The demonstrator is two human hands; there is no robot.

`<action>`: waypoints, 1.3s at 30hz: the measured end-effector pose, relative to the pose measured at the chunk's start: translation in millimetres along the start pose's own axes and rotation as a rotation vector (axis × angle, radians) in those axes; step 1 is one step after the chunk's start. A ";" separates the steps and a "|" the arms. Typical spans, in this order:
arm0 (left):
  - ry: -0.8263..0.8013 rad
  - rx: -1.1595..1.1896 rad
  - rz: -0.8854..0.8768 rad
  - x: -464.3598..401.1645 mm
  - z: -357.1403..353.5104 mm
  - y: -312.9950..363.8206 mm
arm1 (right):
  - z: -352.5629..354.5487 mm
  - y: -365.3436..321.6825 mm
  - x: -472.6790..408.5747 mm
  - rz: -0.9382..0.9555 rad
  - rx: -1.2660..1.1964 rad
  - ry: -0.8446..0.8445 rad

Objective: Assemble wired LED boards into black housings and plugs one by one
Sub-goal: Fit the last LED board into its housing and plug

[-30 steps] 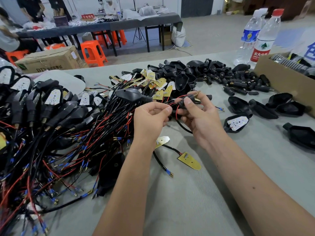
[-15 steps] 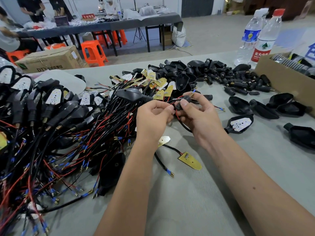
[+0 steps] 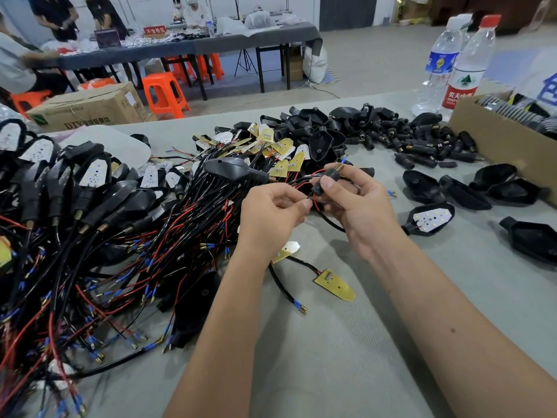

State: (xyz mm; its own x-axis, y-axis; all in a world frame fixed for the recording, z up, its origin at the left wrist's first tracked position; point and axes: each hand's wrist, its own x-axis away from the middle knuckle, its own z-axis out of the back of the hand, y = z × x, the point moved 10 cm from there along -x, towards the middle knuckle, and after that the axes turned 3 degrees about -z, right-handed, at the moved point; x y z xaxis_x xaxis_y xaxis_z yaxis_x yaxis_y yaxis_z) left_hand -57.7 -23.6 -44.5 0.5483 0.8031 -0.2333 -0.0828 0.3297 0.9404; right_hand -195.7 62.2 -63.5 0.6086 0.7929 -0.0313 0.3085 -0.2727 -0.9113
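At table centre, above grey cloth: both hands raised, close together
Right hand (image 3: 358, 203): gripping black plug (image 3: 327, 176), brass threaded tip pointing up and left
Left hand (image 3: 272, 215): fingertips pinching red and black wires (image 3: 304, 180) just below plug
Right of hands: fitted housing (image 3: 429, 219), white board face up
Near left wrist: loose yellow board (image 3: 334, 285) on table (image 3: 346, 357)
Left side: heap of wired housings (image 3: 84, 206)

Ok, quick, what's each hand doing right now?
Left hand: pinching thin red and black wires.
Right hand: gripping small black cylindrical plug.
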 end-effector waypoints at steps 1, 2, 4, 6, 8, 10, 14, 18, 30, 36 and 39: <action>-0.021 -0.094 -0.039 -1.3 -2.2 4.4 | 0.7 -0.1 0.2 0.009 -0.006 0.004; -0.022 -0.171 -0.076 -2.2 -3.2 8.5 | 1.1 0.2 0.2 0.013 -0.013 0.008; 0.011 -0.234 -0.115 -2.2 -3.4 14.3 | 1.8 1.1 -0.6 0.010 -0.005 0.014; 0.045 -0.226 -0.117 -1.1 -2.2 15.7 | 1.7 0.8 -2.0 0.004 0.012 0.005; 0.070 -0.238 -0.105 -1.5 1.5 12.2 | 1.5 0.4 -2.8 0.007 0.029 -0.015; 0.061 -0.314 -0.123 -2.8 4.1 12.1 | 1.4 0.9 -2.5 0.029 0.062 -0.021; -0.007 -0.480 -0.253 0.0 -5.7 28.7 | 3.4 5.6 -2.9 0.041 0.077 0.026; 0.093 -0.376 -0.139 -1.8 3.8 18.0 | 2.7 4.7 -3.9 0.034 0.097 -0.009; 0.058 -0.423 -0.162 -3.6 6.9 18.3 | -1.1 7.5 -3.8 0.017 0.106 -0.043; 0.040 -0.449 -0.213 -3.4 4.7 28.3 | -0.8 3.3 -1.8 0.067 0.111 -0.019; 0.055 -0.404 -0.194 -3.8 7.5 28.3 | -3.3 2.2 -2.0 0.060 0.152 -0.048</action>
State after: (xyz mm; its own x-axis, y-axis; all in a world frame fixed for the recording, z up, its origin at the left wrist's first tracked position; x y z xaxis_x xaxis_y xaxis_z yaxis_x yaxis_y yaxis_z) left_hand -55.9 -21.0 -15.2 0.5413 0.7292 -0.4187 -0.3071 0.6350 0.7088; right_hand -193.8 58.3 -64.0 0.5860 0.8037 -0.1038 0.1564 -0.2379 -0.9586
